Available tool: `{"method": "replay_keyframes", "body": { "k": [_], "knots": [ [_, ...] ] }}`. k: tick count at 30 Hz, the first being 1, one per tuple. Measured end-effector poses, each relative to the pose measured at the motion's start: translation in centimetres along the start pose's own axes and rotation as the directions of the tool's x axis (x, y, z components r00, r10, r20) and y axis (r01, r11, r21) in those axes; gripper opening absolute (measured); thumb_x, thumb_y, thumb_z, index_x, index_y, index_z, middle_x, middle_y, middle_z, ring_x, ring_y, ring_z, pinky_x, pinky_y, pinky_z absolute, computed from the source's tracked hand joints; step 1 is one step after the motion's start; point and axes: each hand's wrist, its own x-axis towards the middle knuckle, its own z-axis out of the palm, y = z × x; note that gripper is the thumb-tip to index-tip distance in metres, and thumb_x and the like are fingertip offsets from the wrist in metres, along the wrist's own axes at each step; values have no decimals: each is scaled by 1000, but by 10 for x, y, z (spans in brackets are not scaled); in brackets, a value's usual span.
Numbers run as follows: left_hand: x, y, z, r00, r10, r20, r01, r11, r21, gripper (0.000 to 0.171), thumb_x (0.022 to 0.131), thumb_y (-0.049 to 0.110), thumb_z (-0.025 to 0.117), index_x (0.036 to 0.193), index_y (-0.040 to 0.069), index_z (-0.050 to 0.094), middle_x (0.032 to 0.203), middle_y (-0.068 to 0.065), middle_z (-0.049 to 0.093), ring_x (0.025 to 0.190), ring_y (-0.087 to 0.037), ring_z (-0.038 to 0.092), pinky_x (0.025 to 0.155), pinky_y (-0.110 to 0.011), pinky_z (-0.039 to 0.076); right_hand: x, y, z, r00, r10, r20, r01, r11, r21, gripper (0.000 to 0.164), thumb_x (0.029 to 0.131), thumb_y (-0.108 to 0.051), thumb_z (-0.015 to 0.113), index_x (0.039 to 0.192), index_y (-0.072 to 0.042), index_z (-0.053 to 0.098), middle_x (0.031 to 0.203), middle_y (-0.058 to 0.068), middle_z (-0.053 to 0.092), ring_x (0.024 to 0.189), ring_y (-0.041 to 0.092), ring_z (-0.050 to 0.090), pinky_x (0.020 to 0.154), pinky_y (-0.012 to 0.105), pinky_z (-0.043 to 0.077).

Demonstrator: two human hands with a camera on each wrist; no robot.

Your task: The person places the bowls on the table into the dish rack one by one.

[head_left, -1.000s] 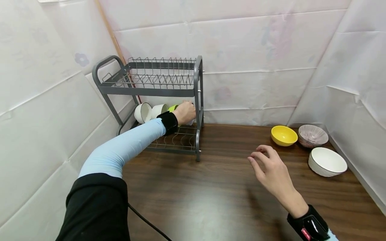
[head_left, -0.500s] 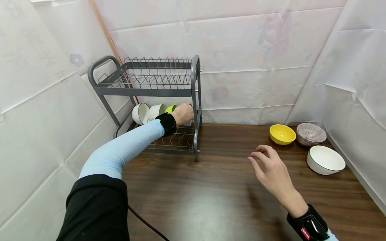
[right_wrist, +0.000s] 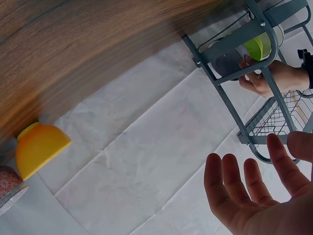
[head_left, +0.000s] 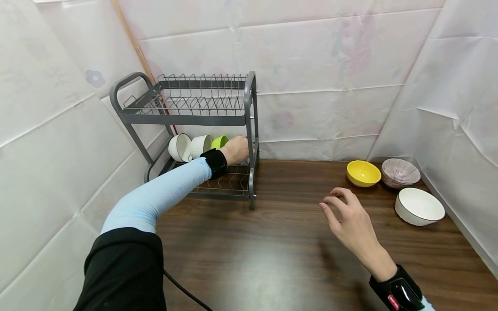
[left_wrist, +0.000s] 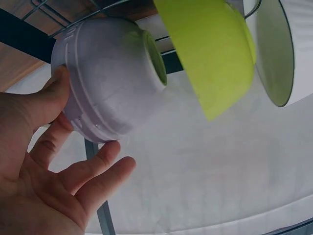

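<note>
On the lower tier of the grey dish rack (head_left: 183, 119), my left hand (head_left: 235, 150) is at the right end. In the left wrist view, the left hand (left_wrist: 54, 156) pinches a pale lilac bowl (left_wrist: 105, 81) near its rim; the thumb lies on its outer side. This bowl is tilted on its side, its foot towards a lime green bowl (left_wrist: 212, 54). Beyond that is a white bowl (left_wrist: 303, 44). The head view shows the green bowl (head_left: 219, 141) beside two white bowls. Over the table, my right hand (head_left: 354, 222) hovers with loosely bent fingers, holding nothing.
At the back right of the wooden table (head_left: 272, 250) stand a yellow bowl (head_left: 363, 174), a purplish streaked bowl (head_left: 400, 173) and a white bowl (head_left: 420, 207). White sheeting (head_left: 311, 86) surrounds the table. A black cable (head_left: 186, 291) runs near the left arm.
My left hand has lowered slightly at the rack's right end, and more of the green bowl shows. The view has turned slightly right. The right hand stays as it was.
</note>
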Motion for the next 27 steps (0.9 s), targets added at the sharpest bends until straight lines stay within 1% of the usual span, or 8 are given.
{"method": "replay_keyframes", "body": {
  "k": [4,9,12,15,17,20,25,27],
  "knots": [
    [-2,0,1,999,-20,-27,19,999,-28,16,102,1,63,102,6,79,101,-12,76,93,-31,70,79,-42,62,0,-1,1,1000,6,3,-6,1000,8,11,90,-9,83,98,-8,76,112,12,62,96,27,60,69,47,54],
    [-4,-1,6,998,11,-68,-13,1000,-25,15,100,0,65,104,6,78,106,-8,77,91,-26,72,89,-40,57,0,-2,4,1000,7,8,-7,1000,19,10,90,-8,83,97,-8,76,112,12,61,96,26,60,70,47,53],
    [-7,-3,7,996,11,-86,-19,996,-85,16,102,-1,64,109,6,76,112,-9,76,92,-26,72,93,-42,55,0,-2,5,1000,3,7,-3,1000,21,10,90,-9,83,97,-8,76,112,12,61,96,26,60,70,47,54],
    [-11,-5,9,994,-29,-106,8,981,-192,20,101,-3,63,115,6,73,114,-10,74,93,-29,71,86,-42,58,0,-2,6,1000,1,8,-1,1000,23,10,90,-9,83,97,-8,76,112,13,61,95,27,60,70,48,54],
    [-13,-5,9,993,-56,-108,29,971,-239,22,99,-4,64,117,7,72,116,-10,73,94,-31,70,80,-42,60,0,-2,6,1000,1,9,-1,1000,25,10,90,-9,83,97,-8,76,112,13,61,95,27,60,70,48,54],
    [-17,-3,10,991,-82,-108,52,966,-255,23,98,-1,66,118,8,73,120,-10,71,97,-34,68,74,-42,61,0,-2,7,1000,5,11,-5,1000,26,10,90,-9,83,97,-8,76,112,12,61,95,27,60,69,47,54],
    [-23,2,11,986,-123,-112,92,963,-255,24,97,4,67,118,10,77,123,-12,69,104,-36,66,69,-43,61,0,-3,8,1000,4,18,-5,1000,28,10,91,-8,83,98,-8,76,112,12,61,94,26,60,68,47,54],
    [-27,5,11,982,-157,-108,123,955,-271,23,96,8,69,117,11,78,124,-12,67,112,-37,65,73,-47,62,0,-3,9,1000,0,21,-1,1000,29,10,91,-7,82,98,-8,76,112,12,61,93,26,60,67,47,54]
  ]
}}
